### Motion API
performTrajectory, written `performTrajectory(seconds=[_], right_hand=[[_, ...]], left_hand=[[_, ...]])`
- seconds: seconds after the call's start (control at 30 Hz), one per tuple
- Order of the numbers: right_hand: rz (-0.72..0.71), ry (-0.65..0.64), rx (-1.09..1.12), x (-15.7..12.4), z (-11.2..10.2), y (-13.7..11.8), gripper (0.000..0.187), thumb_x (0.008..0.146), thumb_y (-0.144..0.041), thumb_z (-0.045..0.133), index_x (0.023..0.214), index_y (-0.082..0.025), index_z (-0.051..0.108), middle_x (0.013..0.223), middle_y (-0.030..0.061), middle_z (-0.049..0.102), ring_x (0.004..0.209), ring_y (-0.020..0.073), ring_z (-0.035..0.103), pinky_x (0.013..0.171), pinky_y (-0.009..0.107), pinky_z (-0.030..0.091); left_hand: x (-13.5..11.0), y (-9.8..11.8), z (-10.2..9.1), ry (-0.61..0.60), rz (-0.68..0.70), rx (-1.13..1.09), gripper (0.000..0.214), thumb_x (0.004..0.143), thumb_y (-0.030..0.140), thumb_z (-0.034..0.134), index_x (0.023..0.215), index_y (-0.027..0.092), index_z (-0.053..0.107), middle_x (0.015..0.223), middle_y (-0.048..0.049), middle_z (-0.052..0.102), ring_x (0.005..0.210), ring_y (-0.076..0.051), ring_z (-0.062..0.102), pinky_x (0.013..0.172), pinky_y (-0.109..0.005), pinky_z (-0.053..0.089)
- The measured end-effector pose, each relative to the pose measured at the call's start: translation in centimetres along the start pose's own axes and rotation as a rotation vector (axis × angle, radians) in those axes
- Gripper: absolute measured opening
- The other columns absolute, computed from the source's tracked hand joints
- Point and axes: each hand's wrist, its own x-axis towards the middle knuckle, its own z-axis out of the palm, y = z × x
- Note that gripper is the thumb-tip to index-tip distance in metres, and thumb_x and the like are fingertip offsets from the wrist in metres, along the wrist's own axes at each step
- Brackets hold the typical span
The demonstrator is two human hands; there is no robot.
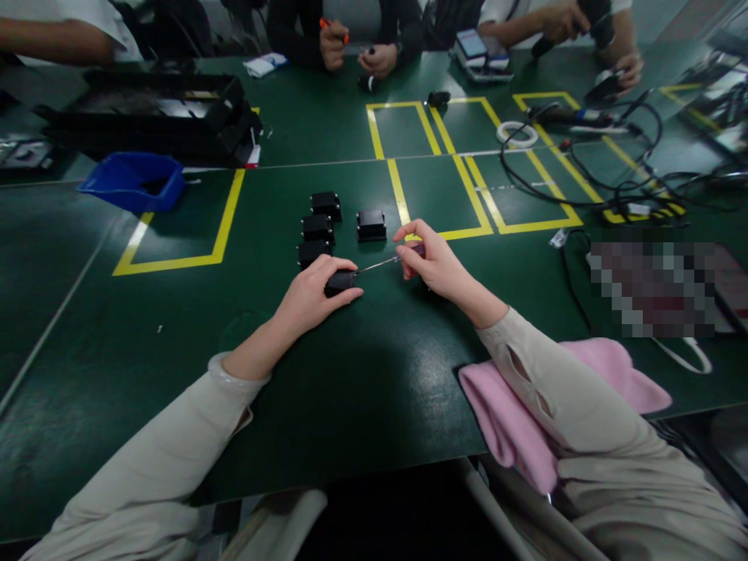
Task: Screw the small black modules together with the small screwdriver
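Note:
My left hand (pixel 309 296) is closed over a small black block (pixel 340 281) lying on the green table (pixel 362 389). My right hand (pixel 432 261) pinches a small screwdriver (pixel 382 264) with a dark red handle; its thin metal shaft points left and its tip meets the block's right end. Just beyond my left hand stand three similar black blocks (pixel 319 227) in a column, with one more black block (pixel 371 225) to their right.
A pink cloth (pixel 520 421) lies under my right forearm. A blue bin (pixel 133 181) and a black tray (pixel 157 117) sit far left. Black cables (pixel 590 175) and a white tape ring (pixel 517 134) lie far right. Other people's hands (pixel 356 51) work at the far edge.

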Motion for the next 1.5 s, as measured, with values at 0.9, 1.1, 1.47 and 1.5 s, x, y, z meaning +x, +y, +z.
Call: performTrajectory(seconds=[0.9, 1.1, 1.47, 1.5], right_hand=[[0.014, 0.039, -0.006, -0.01, -0.01, -0.10, 0.019, 0.095, -0.019, 0.061, 0.109, -0.024, 0.049, 0.067, -0.0092, 0.056, 0.054, 0.0110, 0.059, 0.058, 0.028, 0.044], [0.028, 0.010, 0.010, 0.04, 0.10, -0.20, 0.012, 0.103, -0.033, 0.056, 0.104, -0.024, 0.048, 0.057, -0.0107, 0.050, 0.050, 0.0117, 0.055, 0.056, 0.028, 0.043], [0.019, 0.009, 0.006, 0.06, 0.01, -0.06, 0.012, 0.103, -0.031, 0.058, 0.105, -0.024, 0.048, 0.060, -0.0102, 0.050, 0.052, 0.0115, 0.056, 0.056, 0.027, 0.044], [0.022, -0.003, 0.011, 0.07, 0.00, -0.06, 0.011, 0.104, -0.032, 0.056, 0.105, -0.024, 0.048, 0.059, -0.0105, 0.049, 0.052, 0.0116, 0.055, 0.057, 0.027, 0.044]], left_hand=[[0.00, -0.02, -0.06, -0.002, 0.001, -0.008, 0.036, 0.097, 0.047, 0.067, 0.124, 0.024, 0.064, 0.122, -0.0083, 0.067, 0.112, -0.030, 0.065, 0.098, -0.045, 0.053], [0.02, 0.00, -0.02, 0.002, 0.010, -0.006, 0.037, 0.097, 0.048, 0.067, 0.124, 0.023, 0.064, 0.122, -0.0089, 0.067, 0.111, -0.030, 0.065, 0.097, -0.045, 0.053], [0.05, 0.06, -0.04, -0.004, -0.004, -0.005, 0.036, 0.097, 0.047, 0.067, 0.124, 0.023, 0.064, 0.123, -0.0089, 0.067, 0.112, -0.030, 0.065, 0.099, -0.045, 0.052], [0.04, 0.07, -0.05, -0.004, -0.004, -0.002, 0.036, 0.097, 0.047, 0.067, 0.124, 0.023, 0.064, 0.123, -0.0090, 0.067, 0.112, -0.030, 0.065, 0.099, -0.046, 0.052]])
